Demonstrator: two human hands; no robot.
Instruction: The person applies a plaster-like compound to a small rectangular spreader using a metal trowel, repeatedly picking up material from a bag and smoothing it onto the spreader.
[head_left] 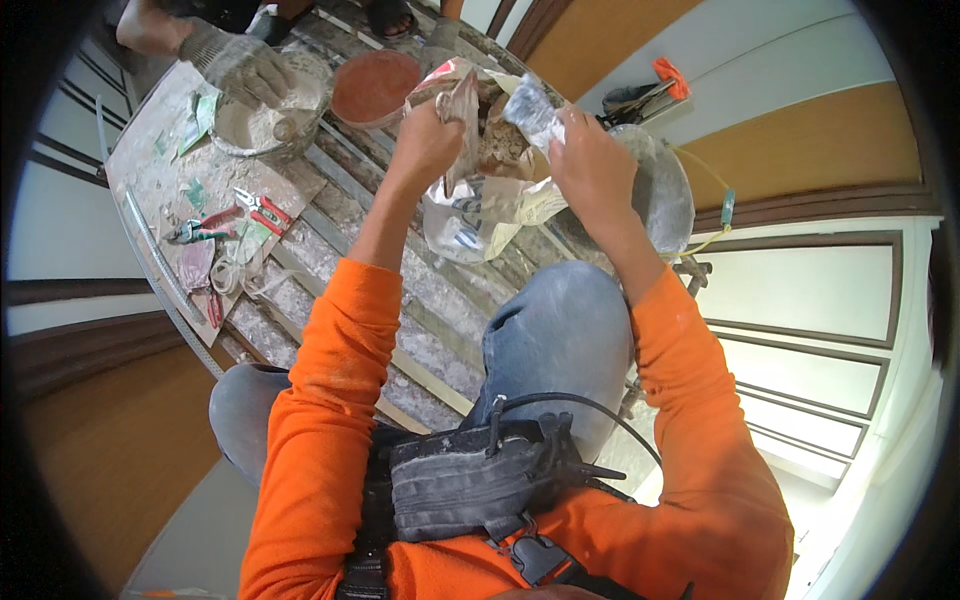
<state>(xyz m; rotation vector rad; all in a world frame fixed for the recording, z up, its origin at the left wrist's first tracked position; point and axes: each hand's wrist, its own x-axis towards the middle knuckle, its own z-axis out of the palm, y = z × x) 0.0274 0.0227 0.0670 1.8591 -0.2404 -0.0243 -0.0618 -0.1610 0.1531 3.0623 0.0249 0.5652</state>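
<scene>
An opened paper-and-plastic sack stands upright in front of me, with brown, loose, fibrous-looking stuff inside. My left hand is closed at the sack's left side, gripping a dusty, upright fold of its rim. On the opposite side, my right hand is closed around a crumpled grey-and-white plastic piece, held above the opening. Whether that piece belongs to the sack I cannot make out. My fingertips are partly hidden on both hands.
Another person's gloved hand reaches into a bucket of pale powder or paste at far left. Beside it stands a reddish basin. Red-handled pliers and strapping lie on a dusty board. A grey bucket is right, above slatted planks.
</scene>
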